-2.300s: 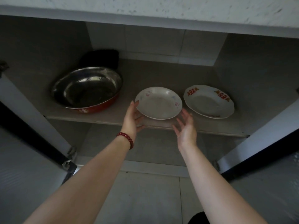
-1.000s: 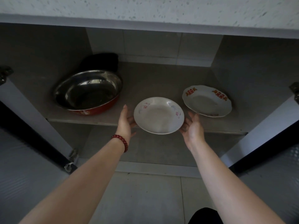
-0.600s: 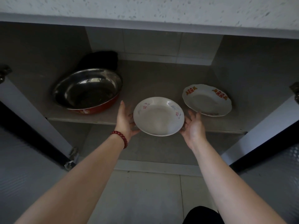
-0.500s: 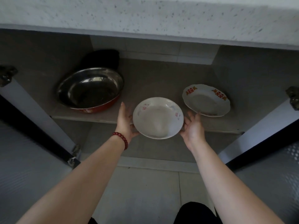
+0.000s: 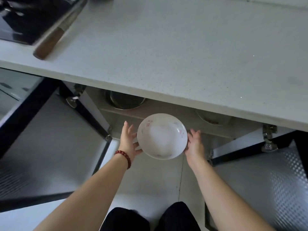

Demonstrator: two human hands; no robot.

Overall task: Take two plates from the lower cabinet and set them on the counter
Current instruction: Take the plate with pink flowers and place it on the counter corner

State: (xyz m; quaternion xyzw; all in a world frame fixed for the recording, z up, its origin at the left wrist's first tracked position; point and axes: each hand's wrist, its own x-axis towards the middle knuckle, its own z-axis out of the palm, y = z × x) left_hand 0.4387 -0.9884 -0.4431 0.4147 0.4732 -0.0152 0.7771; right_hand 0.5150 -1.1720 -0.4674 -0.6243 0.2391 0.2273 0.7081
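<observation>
A white plate with faint pink flowers (image 5: 162, 136) hangs in the air in front of the open lower cabinet, below the counter's edge. My left hand (image 5: 129, 141) grips its left rim and my right hand (image 5: 195, 145) supports its right rim. The second plate (image 5: 211, 118), with red marks, still lies on the cabinet shelf; only its front edge shows under the counter. The pale speckled counter (image 5: 175, 52) fills the upper half of the view.
A wooden-handled knife (image 5: 55, 32) lies on the counter at the left beside a black hob (image 5: 25, 15). A steel basin (image 5: 124, 101) sits on the shelf. Both cabinet doors, left (image 5: 50, 144) and right (image 5: 266, 177), stand open at my sides.
Both hands have drawn the flowered plate off the shelf and out of the cabinet. My head has risen, so the counter top now shows and the shelf is mostly hidden.
</observation>
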